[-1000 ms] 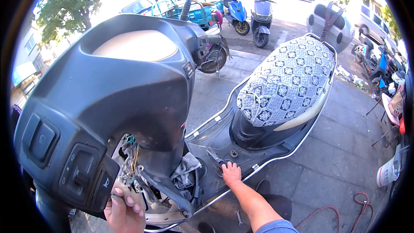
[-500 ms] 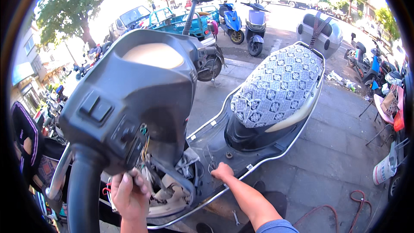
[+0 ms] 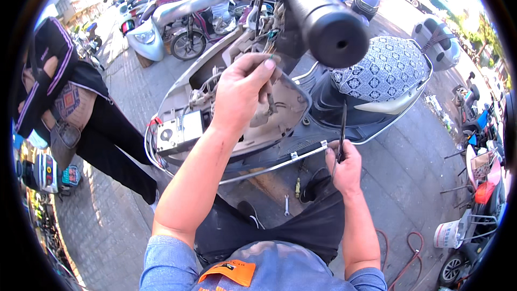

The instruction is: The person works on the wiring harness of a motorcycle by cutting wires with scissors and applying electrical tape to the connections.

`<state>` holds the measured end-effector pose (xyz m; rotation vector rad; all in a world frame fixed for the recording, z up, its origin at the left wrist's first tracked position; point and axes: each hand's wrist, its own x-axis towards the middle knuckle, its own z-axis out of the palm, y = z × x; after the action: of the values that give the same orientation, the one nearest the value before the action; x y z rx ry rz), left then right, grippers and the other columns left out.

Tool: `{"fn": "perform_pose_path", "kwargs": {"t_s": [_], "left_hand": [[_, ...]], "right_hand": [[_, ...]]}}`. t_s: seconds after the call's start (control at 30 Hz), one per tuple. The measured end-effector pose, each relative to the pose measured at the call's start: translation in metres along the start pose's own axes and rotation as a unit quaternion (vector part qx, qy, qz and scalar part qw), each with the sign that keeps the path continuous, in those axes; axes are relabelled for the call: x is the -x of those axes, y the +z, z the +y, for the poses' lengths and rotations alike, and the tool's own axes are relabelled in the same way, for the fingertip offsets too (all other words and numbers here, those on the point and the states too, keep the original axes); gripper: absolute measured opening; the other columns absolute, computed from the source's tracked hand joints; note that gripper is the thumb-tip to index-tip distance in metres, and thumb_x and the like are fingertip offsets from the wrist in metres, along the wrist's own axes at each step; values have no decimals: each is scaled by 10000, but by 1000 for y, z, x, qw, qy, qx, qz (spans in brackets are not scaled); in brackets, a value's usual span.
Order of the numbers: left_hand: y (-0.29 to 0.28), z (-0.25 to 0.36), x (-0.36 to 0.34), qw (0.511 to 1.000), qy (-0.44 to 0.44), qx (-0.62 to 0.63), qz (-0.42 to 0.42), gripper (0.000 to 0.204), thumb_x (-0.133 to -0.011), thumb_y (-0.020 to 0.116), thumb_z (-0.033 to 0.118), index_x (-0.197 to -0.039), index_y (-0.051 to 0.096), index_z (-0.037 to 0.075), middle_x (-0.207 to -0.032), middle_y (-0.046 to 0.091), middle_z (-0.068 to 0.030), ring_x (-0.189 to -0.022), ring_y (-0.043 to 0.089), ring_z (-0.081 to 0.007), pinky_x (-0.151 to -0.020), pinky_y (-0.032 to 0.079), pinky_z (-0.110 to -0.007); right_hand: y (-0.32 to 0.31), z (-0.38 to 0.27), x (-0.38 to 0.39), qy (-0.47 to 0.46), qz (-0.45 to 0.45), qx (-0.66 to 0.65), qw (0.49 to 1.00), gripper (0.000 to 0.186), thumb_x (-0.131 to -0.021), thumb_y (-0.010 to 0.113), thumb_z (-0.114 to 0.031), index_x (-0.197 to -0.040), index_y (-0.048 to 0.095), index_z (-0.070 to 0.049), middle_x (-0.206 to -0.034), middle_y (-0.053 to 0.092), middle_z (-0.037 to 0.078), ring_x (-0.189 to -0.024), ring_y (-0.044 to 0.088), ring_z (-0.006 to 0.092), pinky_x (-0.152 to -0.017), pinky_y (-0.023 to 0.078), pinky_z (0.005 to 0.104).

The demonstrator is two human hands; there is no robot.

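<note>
My left hand [image 3: 239,89] is raised over the front of the scooter with its fingertips pinched together. A thin wire [image 3: 272,55] shows at those fingertips, below the loose wires hanging from the handlebar. My right hand [image 3: 347,170] is closed round a slim, dark, scissors-like tool [image 3: 343,121], its long tip pointing up beside the seat; the fingers hide part of it. The scooter's front is opened up, with wiring and a grey inner shell [image 3: 291,105] exposed. The black handlebar grip [image 3: 339,37] sticks out above and to the right of my left hand.
A box-shaped unit [image 3: 175,132] with a red lead sits at the scooter's left end. On the pavement lie a wrench [image 3: 286,205], a screwdriver [image 3: 298,187] and a red hose [image 3: 412,258]. A person in black trousers [image 3: 121,134] stands at left. Other scooters are parked behind.
My right hand has lifted off the footboard with the scissors-like tool. My left hand now shows above the opened front, pinching a wire. The view has shifted, and the handlebar appears turned.
</note>
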<state>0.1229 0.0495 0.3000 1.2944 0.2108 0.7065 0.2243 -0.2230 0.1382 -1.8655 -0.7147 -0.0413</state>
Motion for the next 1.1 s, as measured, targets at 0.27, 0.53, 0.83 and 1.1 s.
{"fn": "perform_pose_path", "kwargs": {"t_s": [0.27, 0.53, 0.83, 1.1], "left_hand": [[-2, -3, 3, 987, 55, -153, 7, 189, -1097, 665, 164, -1171, 764, 22, -907, 728, -1, -684, 569, -44, -609, 458, -257], [11, -14, 1, 944, 190, -271, 12, 127, -1051, 660, 113, -998, 704, 6, -775, 625, -23, -733, 530, -91, -673, 450, -310], [-6, -18, -11, 853, 324, -408, -23, 195, -1008, 654, 162, -994, 703, -26, -816, 661, -162, -750, 589, -225, -727, 491, -365], [-5, -4, -5, 971, 93, -215, -44, 287, -1004, 725, 262, -1003, 716, -25, -794, 659, -77, -765, 568, -139, -722, 493, -355]], "right_hand": [[-19, -140, -61, -160, -57, 213, 962, 465, -865, 910, -431, -957, 673, -42, -893, 658, 130, -801, 690, 355, -722, 562, 455], [-6, -154, -84, -211, -3, 273, 939, 503, -895, 878, -506, -948, 673, -49, -890, 677, 116, -831, 721, 356, -749, 580, 463], [2, -149, -94, -197, -5, 285, 938, 435, -854, 900, -435, -876, 671, -66, -871, 709, 127, -826, 736, 366, -722, 588, 484], [9, -152, -95, -165, -32, 288, 943, 381, -892, 865, -382, -865, 670, -56, -853, 709, 105, -837, 740, 355, -731, 586, 476]]}}
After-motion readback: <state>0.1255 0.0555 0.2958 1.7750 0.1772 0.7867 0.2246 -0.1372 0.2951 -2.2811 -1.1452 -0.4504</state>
